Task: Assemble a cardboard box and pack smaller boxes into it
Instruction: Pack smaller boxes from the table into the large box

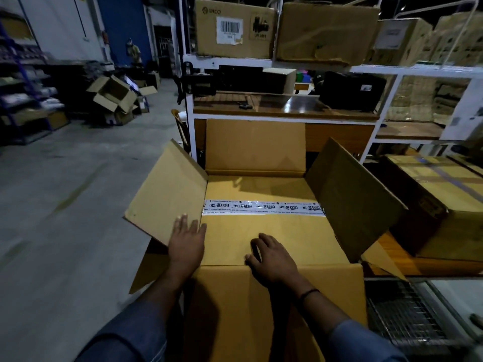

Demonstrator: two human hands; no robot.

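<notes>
Here, the rack: a white metal shelving rack fills the background, with worn brown cardboard cartons on its top shelf.
Box: we see a large brown cardboard box standing against the rack, right in front of the person, with all four flaps open.
Flaps: the left flap and right flap angle outward, the far one stands upright, and the near flap folds down toward the person.
Neighbour: a sealed brown carton sits just to the right.
Tape: a white printed strip of tape crosses the flat brown surface inside the box; we cannot tell whether that surface is the box floor.
Left hand: the left hand lies flat with its fingers straight, resting on the lower edge of the left flap and gripping nothing.
Right hand: the right hand has loosely bent fingers; its tips and thumb touch the taped surface at the near fold, and it holds nothing.
Wrist: a thin dark band circles the right wrist.
</notes>
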